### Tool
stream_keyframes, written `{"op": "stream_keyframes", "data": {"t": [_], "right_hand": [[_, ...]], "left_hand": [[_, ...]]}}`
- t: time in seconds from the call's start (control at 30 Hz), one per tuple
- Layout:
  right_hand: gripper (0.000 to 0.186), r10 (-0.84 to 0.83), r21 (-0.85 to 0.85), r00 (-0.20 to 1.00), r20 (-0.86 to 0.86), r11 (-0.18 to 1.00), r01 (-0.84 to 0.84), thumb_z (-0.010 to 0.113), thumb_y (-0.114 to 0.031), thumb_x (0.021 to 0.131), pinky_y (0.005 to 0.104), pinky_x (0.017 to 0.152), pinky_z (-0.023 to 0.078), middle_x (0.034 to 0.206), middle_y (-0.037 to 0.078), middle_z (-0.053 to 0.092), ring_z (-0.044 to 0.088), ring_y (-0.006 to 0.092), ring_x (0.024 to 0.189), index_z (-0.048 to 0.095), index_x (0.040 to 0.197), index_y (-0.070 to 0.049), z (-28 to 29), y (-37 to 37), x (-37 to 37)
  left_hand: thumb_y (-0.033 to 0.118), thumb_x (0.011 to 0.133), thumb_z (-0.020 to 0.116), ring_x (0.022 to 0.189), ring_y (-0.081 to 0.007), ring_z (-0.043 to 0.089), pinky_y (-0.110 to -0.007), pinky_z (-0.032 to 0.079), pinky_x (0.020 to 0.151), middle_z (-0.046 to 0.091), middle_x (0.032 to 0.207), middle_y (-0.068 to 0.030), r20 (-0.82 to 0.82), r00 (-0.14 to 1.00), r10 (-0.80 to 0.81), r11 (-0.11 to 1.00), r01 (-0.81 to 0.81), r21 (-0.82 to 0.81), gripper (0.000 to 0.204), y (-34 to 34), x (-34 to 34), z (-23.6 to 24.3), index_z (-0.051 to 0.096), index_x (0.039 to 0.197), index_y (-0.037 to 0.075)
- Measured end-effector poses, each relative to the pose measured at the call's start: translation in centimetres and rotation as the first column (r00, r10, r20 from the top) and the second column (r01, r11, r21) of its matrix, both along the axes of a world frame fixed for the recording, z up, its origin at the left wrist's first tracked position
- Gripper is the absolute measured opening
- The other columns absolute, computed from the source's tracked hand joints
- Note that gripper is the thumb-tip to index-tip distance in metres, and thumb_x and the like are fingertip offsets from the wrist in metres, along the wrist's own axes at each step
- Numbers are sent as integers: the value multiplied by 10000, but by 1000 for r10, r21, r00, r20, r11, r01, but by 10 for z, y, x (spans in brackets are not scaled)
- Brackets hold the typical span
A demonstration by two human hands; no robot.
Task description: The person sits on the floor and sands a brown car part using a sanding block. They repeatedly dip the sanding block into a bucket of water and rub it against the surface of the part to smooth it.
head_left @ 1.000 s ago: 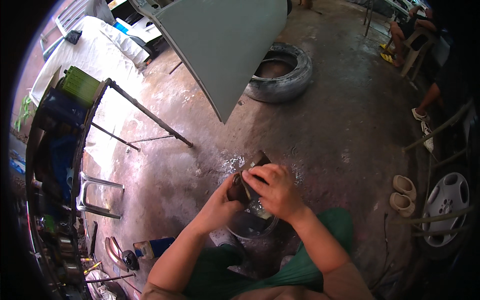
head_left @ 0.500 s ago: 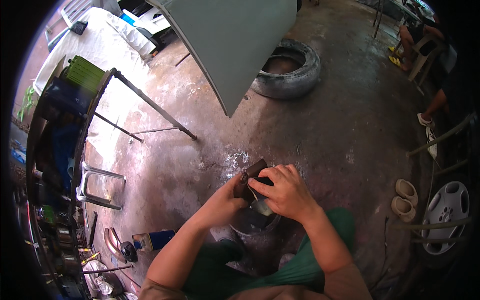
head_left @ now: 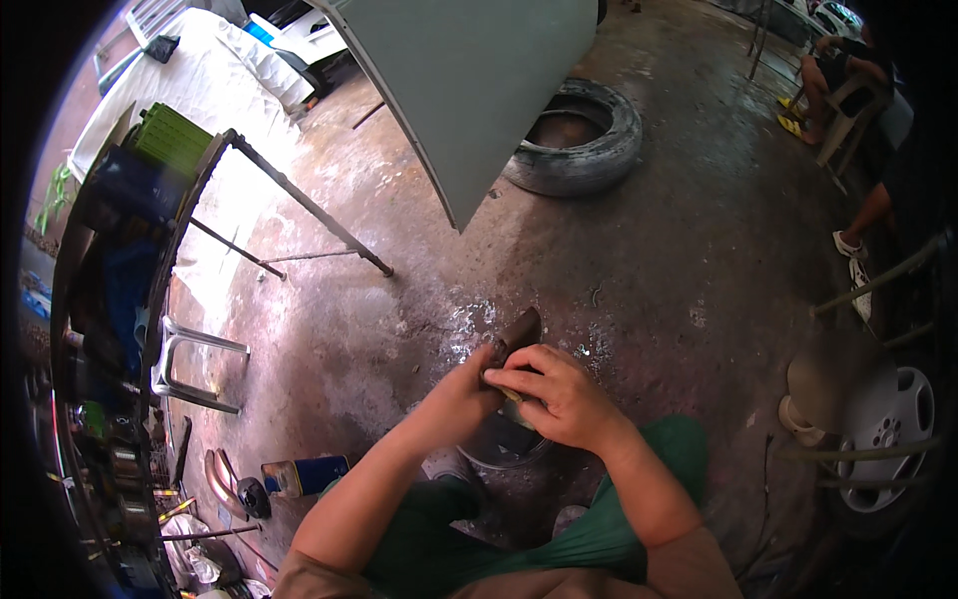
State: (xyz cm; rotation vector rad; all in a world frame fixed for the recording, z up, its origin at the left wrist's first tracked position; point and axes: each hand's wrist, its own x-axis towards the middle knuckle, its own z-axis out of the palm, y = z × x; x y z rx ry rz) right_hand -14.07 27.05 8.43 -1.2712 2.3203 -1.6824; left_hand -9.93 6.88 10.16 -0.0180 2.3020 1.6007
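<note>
My two hands meet just above a bucket between my feet. My left hand (head_left: 467, 391) is closed round the lower end of a brown sheet (head_left: 524, 325) that looks like sandpaper. The sheet's far end sticks up, curved, beyond my fingers. My right hand (head_left: 567, 399) has its thumb and fingers bent inward against my left fingertips; whatever they pinch is mostly hidden. A small yellowish edge (head_left: 512, 395) shows beneath the right fingers. Below, the bucket (head_left: 491, 439) is partly covered by my hands, and something pale and dark shows inside it.
A large grey panel (head_left: 469, 90) juts in overhead, its corner pointing toward me. Beyond it lies a tire (head_left: 589, 170). A metal-legged rack (head_left: 309, 205), a stool (head_left: 205, 399) and a blue can (head_left: 319, 476) stand left. Clogs (head_left: 798, 424) and a wheel cover (head_left: 891, 424) are right; a seated person (head_left: 816, 88) is farther back.
My right hand has shifted slightly down and left, its fingers closing against my left hand. The dark flap under it no longer shows. A blurred patch now covers part of the clogs.
</note>
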Motion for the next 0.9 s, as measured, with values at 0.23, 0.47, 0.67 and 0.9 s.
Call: {"op": "stream_keyframes", "data": {"t": [0.23,0.47,0.67,0.9], "right_hand": [[532,-168,124,931,-324,968,218,697,-28,728,415,862,487,1109,52,600,610,279,983,693,1242,-165,4,-4,0],[559,-102,114,932,-349,982,150,711,-56,703,418,870,456,1150,49,595,594,273,1004,695,1250,-173,-6,-5,-2],[596,-214,62,914,-345,966,249,694,0,680,425,885,473,1218,84,594,592,294,1022,689,1261,-129,-7,3,-13],[599,-283,43,898,-336,948,315,677,6,709,442,921,484,1269,121,576,589,323,1072,658,1300,-86,-17,5,-18]], "left_hand": [[-10,889,605,1109,-164,598,-308,505,926,625,1194,-102,234,971,42,952,-110,286,496,1,-7,18,481,1369,-10],[-50,871,546,1084,-160,594,-311,500,915,632,1178,-110,204,973,110,960,-157,232,503,8,-7,29,492,1370,-18],[-98,798,543,1036,-147,618,-282,513,860,626,1143,-77,234,967,101,944,-168,286,631,0,-1,35,447,1413,1],[-105,827,568,996,-136,622,-286,520,827,630,1127,-64,249,957,146,861,-247,444,600,18,-6,32,461,1403,20]]}}
